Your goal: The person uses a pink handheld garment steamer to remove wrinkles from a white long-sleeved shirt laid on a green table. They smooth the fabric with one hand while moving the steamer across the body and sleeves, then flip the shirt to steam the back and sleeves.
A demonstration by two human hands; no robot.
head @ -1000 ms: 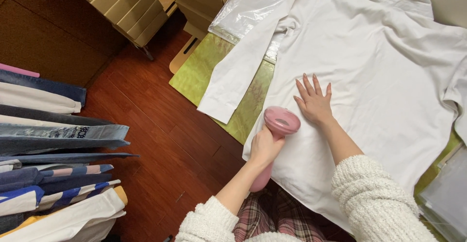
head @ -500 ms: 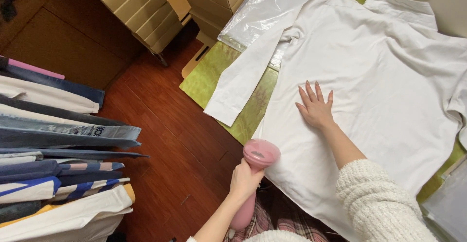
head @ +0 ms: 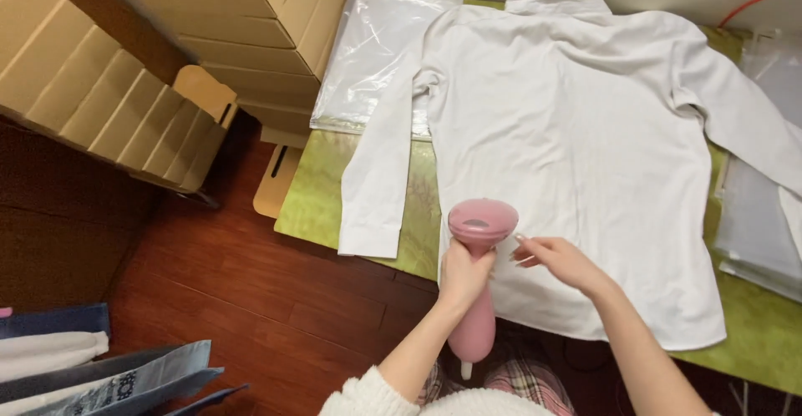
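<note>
Lifted off the white shirt point(head: 585, 157) since a moment ago, the right hand point(head: 558, 259) now hovers open-fingered beside the pink steamer point(head: 479, 257). Left hand point(head: 464, 272) grips the steamer's handle above the shirt's hem.

The steamer point(head: 478, 257) looks like smooth pink plastic with a soft sheen. The white shirt point(head: 585, 149) is matt cloth, the bag point(head: 372, 57) clear glossy plastic, the boxes point(head: 242, 23) dull cardboard, the floor point(head: 217, 282) polished wood; the green mat point(head: 317, 199) seems fabric.
</note>
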